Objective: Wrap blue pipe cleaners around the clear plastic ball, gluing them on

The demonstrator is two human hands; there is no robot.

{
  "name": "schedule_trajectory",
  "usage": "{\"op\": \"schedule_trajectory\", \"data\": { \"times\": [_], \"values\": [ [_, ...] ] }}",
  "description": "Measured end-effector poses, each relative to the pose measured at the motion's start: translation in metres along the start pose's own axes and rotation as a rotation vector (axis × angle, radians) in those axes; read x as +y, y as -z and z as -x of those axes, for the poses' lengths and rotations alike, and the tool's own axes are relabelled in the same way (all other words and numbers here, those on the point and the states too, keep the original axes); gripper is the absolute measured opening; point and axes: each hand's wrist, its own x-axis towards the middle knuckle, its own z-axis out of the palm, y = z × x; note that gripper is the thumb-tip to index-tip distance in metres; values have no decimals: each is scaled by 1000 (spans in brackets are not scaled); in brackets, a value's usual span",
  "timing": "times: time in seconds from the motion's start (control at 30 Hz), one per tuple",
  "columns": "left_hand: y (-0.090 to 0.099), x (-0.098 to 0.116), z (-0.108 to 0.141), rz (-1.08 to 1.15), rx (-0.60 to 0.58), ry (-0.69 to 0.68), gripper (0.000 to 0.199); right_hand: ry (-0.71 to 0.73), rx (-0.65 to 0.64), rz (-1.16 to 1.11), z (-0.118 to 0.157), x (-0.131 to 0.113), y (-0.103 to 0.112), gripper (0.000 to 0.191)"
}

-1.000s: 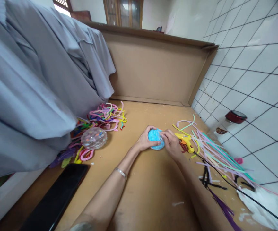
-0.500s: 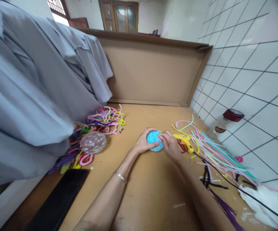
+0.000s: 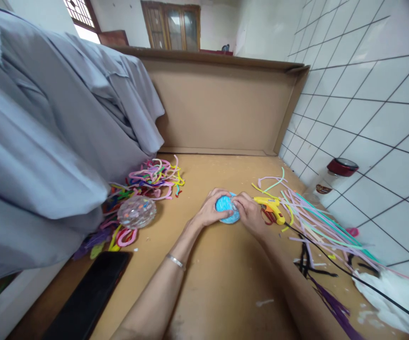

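Observation:
A round blue coil [image 3: 225, 204], ribbed like wound pipe cleaners, sits between my two hands near the middle of the table. My left hand [image 3: 211, 208] grips it from the left, thumb across the near side and fingers around the far edge. At its right side my right hand [image 3: 249, 210] has thumb and forefinger pinched against the coil's surface; whatever small piece lies between those fingertips is hidden. Just right of that hand lies a yellow glue gun [image 3: 271, 208] with its black cord running toward the lower right.
Pipe cleaners [image 3: 155, 177] are heaped at left by a clear faceted bowl [image 3: 137, 211]. A black phone [image 3: 87, 295] lies nearer. Long pastel pipe cleaners [image 3: 318, 219], a red-lidded jar [image 3: 332, 179] and white tissue [image 3: 392, 297] line the right. Cardboard [image 3: 222, 106] stands behind.
Both hands stay on the blue coil in nearly the same place, with only slight finger movement. The whole view has shifted a little.

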Motion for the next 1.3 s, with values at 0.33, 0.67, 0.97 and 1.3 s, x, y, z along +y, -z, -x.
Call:
{"op": "schedule_trajectory", "data": {
  "times": [0.33, 0.67, 0.97, 1.3],
  "values": [
    [1, 4, 0, 40, 16, 8, 50, -10, -16, 13, 1, 4, 0, 28],
    [-1, 2, 0, 123, 42, -1, 47, -11, -8, -24, 0, 1, -1, 27],
    [-2, 1, 1, 129, 38, 34, 49, 3, -11, -12, 1, 3, -2, 27],
    [-7, -2, 4, 219, 145, 39, 40, 47, 4, -18, 1, -5, -4, 28]
  ]
}}
